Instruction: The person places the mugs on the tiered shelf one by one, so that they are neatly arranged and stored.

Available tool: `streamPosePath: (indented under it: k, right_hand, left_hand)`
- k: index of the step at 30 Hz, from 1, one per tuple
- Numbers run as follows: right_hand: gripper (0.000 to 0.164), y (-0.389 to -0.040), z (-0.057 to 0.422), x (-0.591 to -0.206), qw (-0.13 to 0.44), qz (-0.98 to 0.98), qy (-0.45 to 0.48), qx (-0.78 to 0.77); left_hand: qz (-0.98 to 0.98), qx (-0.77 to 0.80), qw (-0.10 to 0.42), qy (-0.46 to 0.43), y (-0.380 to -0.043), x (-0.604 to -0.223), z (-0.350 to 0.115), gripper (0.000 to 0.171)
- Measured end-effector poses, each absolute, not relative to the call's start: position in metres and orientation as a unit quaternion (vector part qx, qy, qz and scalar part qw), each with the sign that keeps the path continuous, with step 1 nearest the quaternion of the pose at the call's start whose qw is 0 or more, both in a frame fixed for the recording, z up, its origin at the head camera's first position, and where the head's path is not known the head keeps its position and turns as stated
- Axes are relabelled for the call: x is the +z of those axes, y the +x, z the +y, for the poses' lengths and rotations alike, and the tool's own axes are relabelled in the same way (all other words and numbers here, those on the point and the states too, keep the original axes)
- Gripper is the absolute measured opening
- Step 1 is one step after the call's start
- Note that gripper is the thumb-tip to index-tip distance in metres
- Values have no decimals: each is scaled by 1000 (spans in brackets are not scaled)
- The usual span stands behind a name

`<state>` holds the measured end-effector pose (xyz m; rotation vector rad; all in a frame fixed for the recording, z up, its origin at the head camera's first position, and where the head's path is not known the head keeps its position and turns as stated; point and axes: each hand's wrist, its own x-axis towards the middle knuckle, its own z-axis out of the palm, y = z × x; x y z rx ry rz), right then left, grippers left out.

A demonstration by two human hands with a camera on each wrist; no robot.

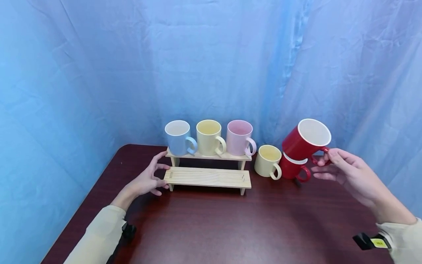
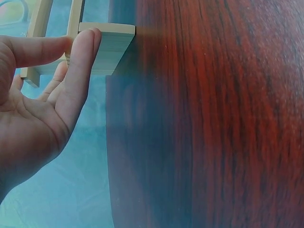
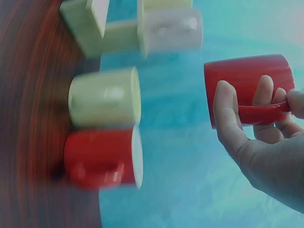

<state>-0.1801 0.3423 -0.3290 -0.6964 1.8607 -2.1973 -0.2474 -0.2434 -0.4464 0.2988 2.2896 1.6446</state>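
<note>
My right hand (image 1: 351, 172) holds a red mug (image 1: 293, 143) by its handle, tilted above a second red mug (image 1: 290, 167). In the right wrist view, the held red mug (image 3: 251, 83) is apart from the one below. At the left end of a two-tier wooden rack (image 1: 207, 177), my left hand (image 1: 148, 179) grips the lower shelf's end between thumb and finger. Along the upper tier stand a blue mug (image 1: 178, 139), a yellow mug (image 1: 207, 139) and a pink mug (image 1: 238, 139). No mug stands on the lower tier.
Another yellow mug (image 1: 265, 163) stands on the table, between the rack and the lower red mug. A dark wood table (image 1: 230, 227) extends toward me. Blue curtains (image 1: 211, 66) hang behind and along the left side.
</note>
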Motion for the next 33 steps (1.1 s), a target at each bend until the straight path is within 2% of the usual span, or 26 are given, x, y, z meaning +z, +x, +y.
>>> streamPosePath:
  k: [5,20,33]
  right_hand:
    - [32,-182,307,-322,120,640,-242,-720]
    - [19,-191,196,-324,153,681,-252,-670]
    - [33,-202,89,-354,217,684,-214,-663]
  left_hand:
    - [795,575,150,118,-246,-444,-245,100]
    - [790,579,148,138,-243,-443,-245,100]
    - [800,568,137,136,-241,-442,-242,98]
